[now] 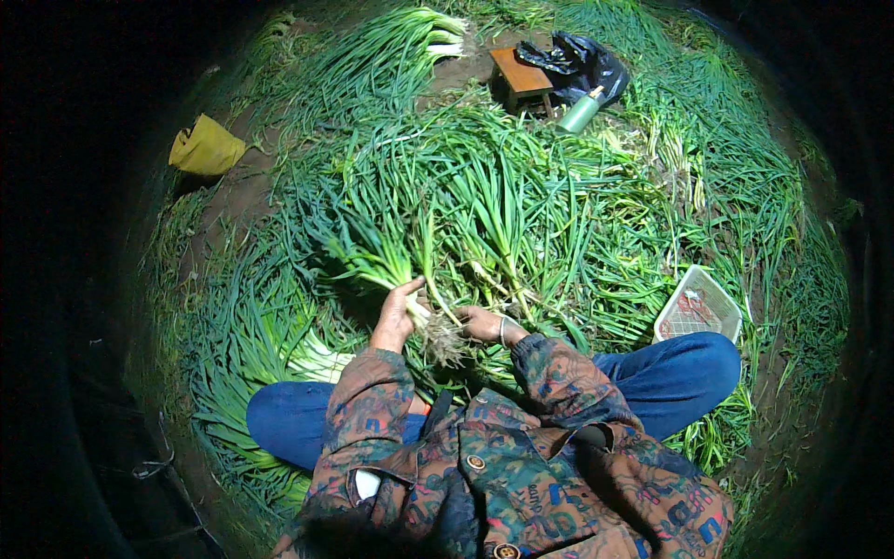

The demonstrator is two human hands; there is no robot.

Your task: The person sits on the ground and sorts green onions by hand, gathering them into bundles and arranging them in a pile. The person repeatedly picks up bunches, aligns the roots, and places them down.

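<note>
My left hand (397, 316) grips a bunch of leek-like green stalks (389, 271) by the pale stems, leaves pointing away from me. Tangled, soil-flecked roots (443, 339) hang from the bunch between my hands. At the right of these roots, my right hand (482, 325), with a bracelet at the wrist, pinches the base of a single stalk (437, 290). That stalk stands slightly apart from the bunch. Just beyond my hands spreads a large heap of loose stalks (503, 202). Stalks with white stems (318, 360) lie together beside my left knee.
A white plastic basket (700, 307) holding red bands stands by my right knee. Farther off are a small wooden stool (520, 72), a black plastic bag (590, 66) and a green bottle (580, 115). A yellow bag (207, 147) sits at the left. White-ended bundles (412, 49) lie at the back.
</note>
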